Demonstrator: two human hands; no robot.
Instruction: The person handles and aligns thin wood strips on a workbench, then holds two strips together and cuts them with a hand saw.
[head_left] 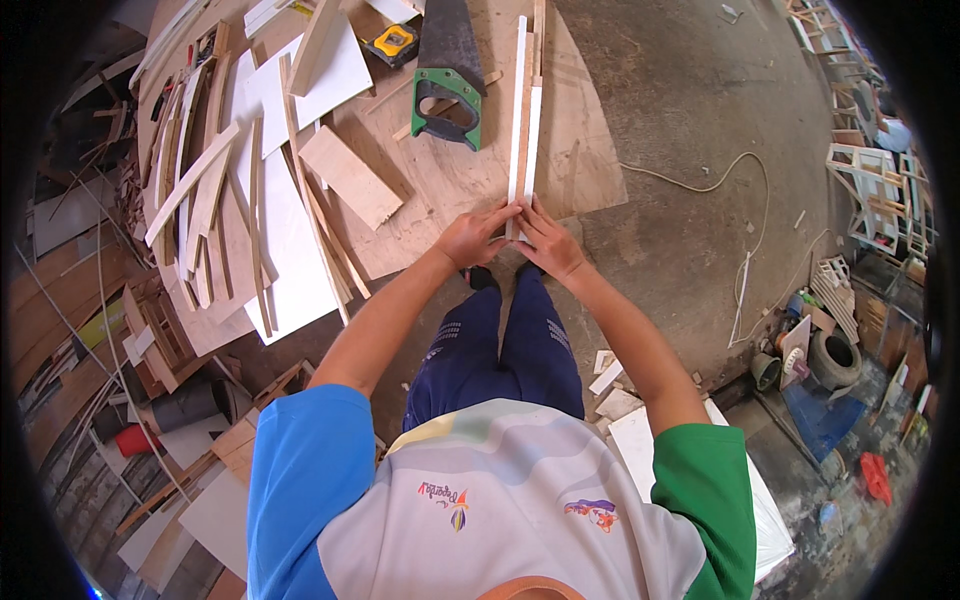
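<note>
Two long, narrow wooden strips with white faces lie side by side, pointing away from me, over the edge of the plywood table top. My left hand pinches their near end from the left. From the right, my right hand closes on the same end, its fingers almost meeting those of the left. The fingers partly cover the strip ends. To the left of the strips lies a handsaw with a green and black handle, its dark blade pointing away.
A yellow and black tape measure sits beyond a loose wooden board. Wood offcuts and white panels pile up on the left. A pale cord trails across the floor at right. An old tyre and wooden frames stand farther right.
</note>
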